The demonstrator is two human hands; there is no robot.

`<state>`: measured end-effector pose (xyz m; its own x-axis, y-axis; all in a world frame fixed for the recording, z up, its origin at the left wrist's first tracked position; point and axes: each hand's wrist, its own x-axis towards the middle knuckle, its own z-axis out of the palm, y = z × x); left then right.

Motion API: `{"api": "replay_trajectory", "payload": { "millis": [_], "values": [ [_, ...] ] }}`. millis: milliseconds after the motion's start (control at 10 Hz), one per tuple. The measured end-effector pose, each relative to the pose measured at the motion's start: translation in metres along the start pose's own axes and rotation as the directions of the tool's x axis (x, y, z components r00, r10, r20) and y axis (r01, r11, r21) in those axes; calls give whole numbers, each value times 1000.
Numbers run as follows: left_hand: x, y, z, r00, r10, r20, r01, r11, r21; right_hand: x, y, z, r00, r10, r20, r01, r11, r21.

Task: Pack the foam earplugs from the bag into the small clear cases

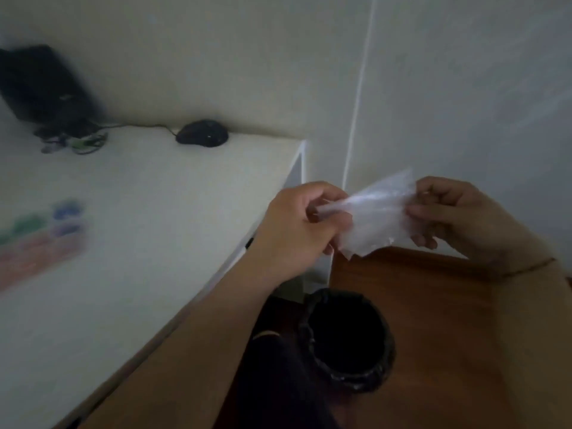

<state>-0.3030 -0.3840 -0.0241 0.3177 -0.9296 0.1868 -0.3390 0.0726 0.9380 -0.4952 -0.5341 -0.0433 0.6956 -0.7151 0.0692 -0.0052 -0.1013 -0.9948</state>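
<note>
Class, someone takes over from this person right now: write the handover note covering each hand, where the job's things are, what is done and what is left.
Left hand: pinches one edge of the clear plastic bag.
Right hand: pinches the opposite edge.
The bag is held in the air beside the white desk, above the black bin on the floor; it looks flat and empty.
Blurred coloured items lie at the desk's left; too blurred to tell whether they are the cases.
Done: the bag seems emptied.
Left: probably drop the bag in the bin, then check the cases.
</note>
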Motion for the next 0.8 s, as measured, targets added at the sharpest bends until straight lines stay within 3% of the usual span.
{"api": "replay_trajectory", "payload": {
  "millis": [100, 200, 300, 400, 500, 600, 700, 800],
  "values": [
    [15, -54, 58, 983, -185, -14, 183, 979, -95, 16, 65, -31, 953, 272, -133, -282, 957, -63],
    [20, -128, 98, 916, -400, -11, 398, 915, -67, 19, 138, -39, 868, 457, -194, -485, 864, -135],
    [22, -185, 119, 846, -532, 29, 526, 843, 113, 1, 200, -44, 810, 567, -146, -584, 761, -283],
    [23, -228, 136, 758, -647, 85, 602, 744, 290, -23, 264, -43, 710, 676, -197, -703, 666, -251],
    [19, -259, 151, 635, -744, 211, 621, 653, 434, -39, 325, -27, 574, 772, -273, -819, 550, -166],
    [16, -285, 160, 523, -803, 286, 596, 584, 551, -49, 372, -7, 484, 841, -243, -874, 476, -95],
    [12, -302, 166, 442, -834, 331, 568, 546, 616, -57, 401, 9, 422, 894, -150, -905, 426, -8],
    [14, -310, 168, 407, -845, 348, 562, 531, 634, -64, 420, 18, 385, 909, -161, -912, 402, 86]
  ]
}}
